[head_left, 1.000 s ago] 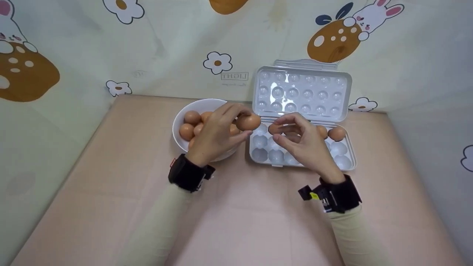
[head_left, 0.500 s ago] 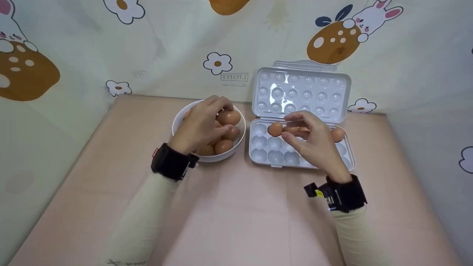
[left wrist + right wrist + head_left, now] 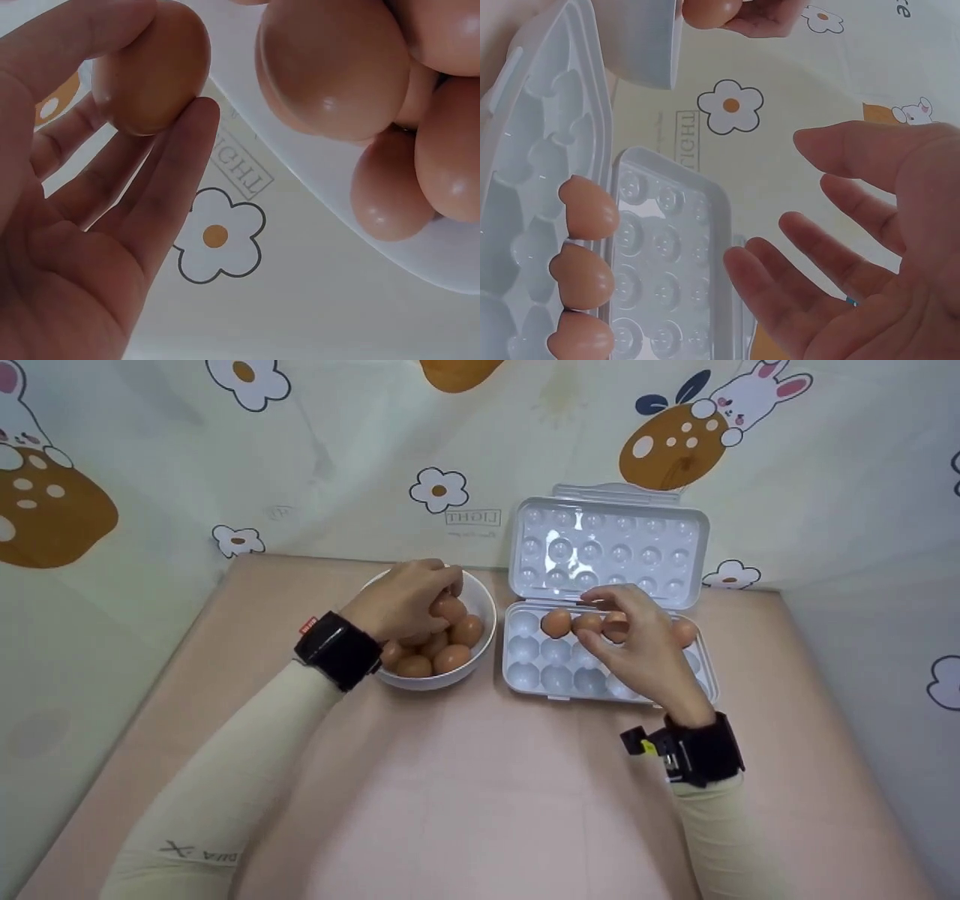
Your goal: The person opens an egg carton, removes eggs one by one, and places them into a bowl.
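My left hand [image 3: 409, 600] is over the white bowl [image 3: 486, 649], pinching a brown egg [image 3: 154, 71] between thumb and fingers. Beneath it, more brown eggs [image 3: 452, 658] lie piled in the bowl. My right hand [image 3: 646, 652] hovers above the egg box [image 3: 523, 649], fingers spread and slightly bent, with nothing in them. Several eggs [image 3: 589, 208] sit in a line along the box's back row, partly hidden by the right hand in the head view. The right wrist view shows bare hollows in the other rows.
The box's dimpled lid [image 3: 611, 547] stands open, leaning back toward the patterned cloth backdrop [image 3: 337, 457]. A pinkish cloth [image 3: 480, 795] covers the table, and the bowl stands left of the box with a narrow gap between them.
My left hand has moved left with the egg, from beside the box to over the bowl. My right hand has shifted slightly right, uncovering more of the back row's eggs.
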Action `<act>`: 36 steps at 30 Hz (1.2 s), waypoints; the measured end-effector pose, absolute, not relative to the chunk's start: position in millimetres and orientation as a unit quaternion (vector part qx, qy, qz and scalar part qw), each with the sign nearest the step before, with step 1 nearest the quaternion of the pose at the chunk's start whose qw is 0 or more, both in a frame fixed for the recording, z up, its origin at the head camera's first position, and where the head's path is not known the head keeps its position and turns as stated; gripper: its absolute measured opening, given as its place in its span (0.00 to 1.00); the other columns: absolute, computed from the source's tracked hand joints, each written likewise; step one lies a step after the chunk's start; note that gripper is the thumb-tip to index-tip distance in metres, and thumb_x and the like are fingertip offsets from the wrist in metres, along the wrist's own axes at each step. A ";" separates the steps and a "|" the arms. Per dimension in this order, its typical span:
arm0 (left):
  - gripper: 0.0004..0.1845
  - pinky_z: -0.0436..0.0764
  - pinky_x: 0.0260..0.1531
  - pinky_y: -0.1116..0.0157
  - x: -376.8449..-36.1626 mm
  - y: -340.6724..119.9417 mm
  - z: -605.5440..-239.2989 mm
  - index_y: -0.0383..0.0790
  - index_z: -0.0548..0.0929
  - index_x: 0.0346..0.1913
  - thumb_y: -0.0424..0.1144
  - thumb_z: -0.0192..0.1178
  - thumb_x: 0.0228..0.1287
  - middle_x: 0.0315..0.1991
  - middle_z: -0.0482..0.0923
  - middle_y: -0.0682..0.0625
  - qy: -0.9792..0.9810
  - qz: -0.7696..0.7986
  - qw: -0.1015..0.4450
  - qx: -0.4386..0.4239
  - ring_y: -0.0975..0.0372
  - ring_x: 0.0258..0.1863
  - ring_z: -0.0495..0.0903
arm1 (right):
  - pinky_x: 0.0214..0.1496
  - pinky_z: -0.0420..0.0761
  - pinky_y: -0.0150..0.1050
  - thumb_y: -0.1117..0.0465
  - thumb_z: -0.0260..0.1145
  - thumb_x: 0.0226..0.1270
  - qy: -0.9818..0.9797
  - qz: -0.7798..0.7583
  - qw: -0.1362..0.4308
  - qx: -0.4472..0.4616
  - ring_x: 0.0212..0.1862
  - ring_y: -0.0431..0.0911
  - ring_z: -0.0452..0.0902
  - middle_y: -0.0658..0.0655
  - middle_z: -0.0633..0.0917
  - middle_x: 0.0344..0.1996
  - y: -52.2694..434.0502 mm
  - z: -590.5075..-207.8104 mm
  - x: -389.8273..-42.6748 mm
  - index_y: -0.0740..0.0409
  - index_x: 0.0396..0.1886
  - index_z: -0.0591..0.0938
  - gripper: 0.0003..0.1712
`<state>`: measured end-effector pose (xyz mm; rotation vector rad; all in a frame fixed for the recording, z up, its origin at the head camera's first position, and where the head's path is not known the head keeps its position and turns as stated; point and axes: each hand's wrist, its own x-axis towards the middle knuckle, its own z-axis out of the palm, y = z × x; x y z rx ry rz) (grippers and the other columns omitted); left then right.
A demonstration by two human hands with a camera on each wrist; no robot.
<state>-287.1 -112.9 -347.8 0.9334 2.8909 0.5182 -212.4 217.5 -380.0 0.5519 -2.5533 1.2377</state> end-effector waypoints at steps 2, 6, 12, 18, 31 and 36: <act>0.17 0.80 0.44 0.58 -287.6 -111.5 -349.0 0.43 0.83 0.49 0.26 0.69 0.59 0.42 0.79 0.48 0.935 0.161 0.039 0.313 0.53 0.42 0.79 | 0.59 0.86 0.41 0.72 0.75 0.67 -0.879 0.419 0.128 0.188 0.61 0.51 0.82 0.58 0.82 0.59 217.9 -380.3 -212.4 0.62 0.63 0.80 0.26; 0.14 0.78 0.42 0.59 -288.2 -108.4 -353.2 0.41 0.83 0.46 0.26 0.69 0.58 0.38 0.79 0.48 0.931 0.155 0.052 0.328 0.54 0.40 0.78 | 0.58 0.87 0.43 0.72 0.75 0.66 -0.881 0.414 0.132 0.188 0.61 0.52 0.82 0.58 0.82 0.59 218.1 -381.2 -212.6 0.62 0.63 0.80 0.26; 0.11 0.79 0.43 0.59 -286.9 -106.8 -358.2 0.41 0.83 0.45 0.27 0.69 0.62 0.37 0.79 0.47 0.936 0.143 0.060 0.317 0.54 0.40 0.78 | 0.59 0.87 0.47 0.72 0.74 0.67 -0.878 0.418 0.132 0.191 0.61 0.53 0.82 0.60 0.82 0.59 217.6 -380.8 -213.3 0.62 0.63 0.81 0.25; 0.10 0.80 0.44 0.57 -284.1 -105.7 -359.3 0.46 0.84 0.45 0.30 0.67 0.64 0.40 0.80 0.49 0.945 0.148 0.080 0.280 0.55 0.44 0.77 | 0.59 0.87 0.53 0.72 0.74 0.67 -0.878 0.417 0.132 0.195 0.61 0.55 0.82 0.61 0.82 0.60 217.0 -379.8 -213.9 0.62 0.63 0.80 0.25; 0.05 0.75 0.40 0.53 -279.1 -102.4 -358.5 0.51 0.84 0.42 0.37 0.69 0.67 0.36 0.79 0.53 0.956 0.113 0.083 0.259 0.56 0.40 0.78 | 0.58 0.87 0.44 0.72 0.74 0.67 -0.882 0.412 0.130 0.190 0.60 0.52 0.82 0.61 0.82 0.60 219.0 -380.3 -214.7 0.61 0.63 0.80 0.26; 0.12 0.77 0.41 0.54 -278.4 -102.6 -356.5 0.49 0.85 0.47 0.32 0.70 0.62 0.39 0.79 0.51 0.948 0.116 0.069 0.288 0.55 0.40 0.79 | 0.55 0.87 0.35 0.70 0.76 0.66 -0.884 0.404 0.143 0.189 0.60 0.53 0.82 0.61 0.82 0.58 222.0 -381.0 -215.4 0.61 0.62 0.81 0.26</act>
